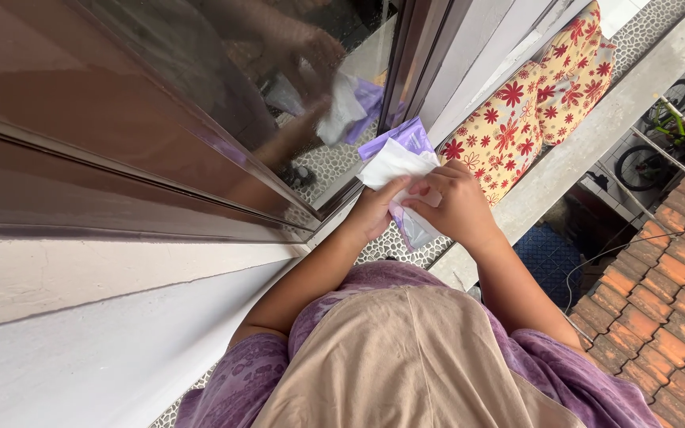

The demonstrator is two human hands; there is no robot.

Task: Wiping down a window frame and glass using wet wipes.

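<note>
Beige-clad torso below; left hand [374, 210] and right hand [457, 208] together, both gripping white tissue [394, 162] over purple packet [407, 136], beside glass window [200, 103].

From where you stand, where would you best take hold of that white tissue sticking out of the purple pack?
Pinch the white tissue at its free upper edge, coming from above, probably. That end stands clear of the purple pack, while the left hand and right hand cover its lower part.
</note>
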